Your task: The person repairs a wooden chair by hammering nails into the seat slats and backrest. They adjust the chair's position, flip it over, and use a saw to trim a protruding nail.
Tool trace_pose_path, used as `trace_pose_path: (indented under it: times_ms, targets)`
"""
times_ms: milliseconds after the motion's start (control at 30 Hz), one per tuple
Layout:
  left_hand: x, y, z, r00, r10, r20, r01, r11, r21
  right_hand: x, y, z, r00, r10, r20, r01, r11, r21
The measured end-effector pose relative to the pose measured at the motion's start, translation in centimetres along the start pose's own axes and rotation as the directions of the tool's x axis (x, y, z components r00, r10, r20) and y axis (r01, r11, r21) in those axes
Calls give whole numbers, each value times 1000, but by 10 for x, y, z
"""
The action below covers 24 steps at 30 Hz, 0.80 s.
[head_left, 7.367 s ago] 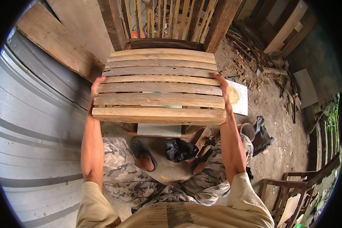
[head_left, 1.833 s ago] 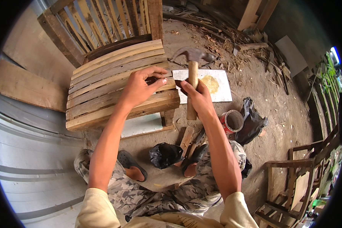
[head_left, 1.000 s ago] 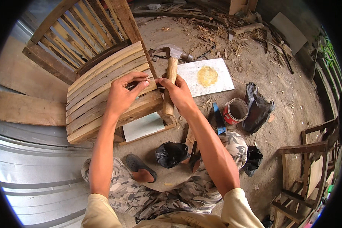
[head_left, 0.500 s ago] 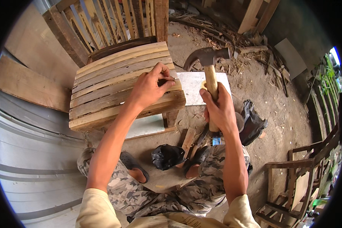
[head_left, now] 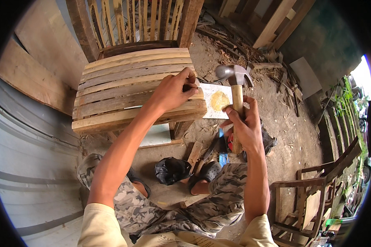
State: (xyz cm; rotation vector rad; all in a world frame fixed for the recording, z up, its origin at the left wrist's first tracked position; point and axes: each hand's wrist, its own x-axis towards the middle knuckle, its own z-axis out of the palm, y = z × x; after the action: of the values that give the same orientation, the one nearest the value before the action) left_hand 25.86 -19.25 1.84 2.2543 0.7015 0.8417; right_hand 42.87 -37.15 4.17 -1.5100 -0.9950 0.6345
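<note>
We had a dusty brown floor (head_left: 290,127) under everything; the slatted wooden chair (head_left: 119,102) stood on it, and just beside that chair lay a white board (head_left: 206,110) with a round yellowish stain; closer to us sat a crumpled black plastic bag (head_left: 172,170), a wooden strip (head_left: 194,153) just beside it and a dark clog (head_left: 210,171) near both; farther off we saw wood scraps (head_left: 282,78) strewn about; to the right stood a wooden frame (head_left: 299,182).
</note>
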Motion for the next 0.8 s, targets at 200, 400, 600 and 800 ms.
trace_pose_path:
  times_ms: [200,400,600,800]
  targets:
    - [0,-1,2,1000,19,1,-19,1000,-5,0,-5,-3,999,-30,-33,13,907,-421]
    - [1,0,-1,1000,-13,20,11,996,86,-7,-23,7,963,-258,74,256,798,-546]
    - [1,3,-2,1000,-6,22,5,998,67,-11,-22,18,905,-415,93,373,672,-640]
    - [0,-2,0,999,37,-24,-35,996,88,-13,-19,20,938,-341,70,309,722,-620]
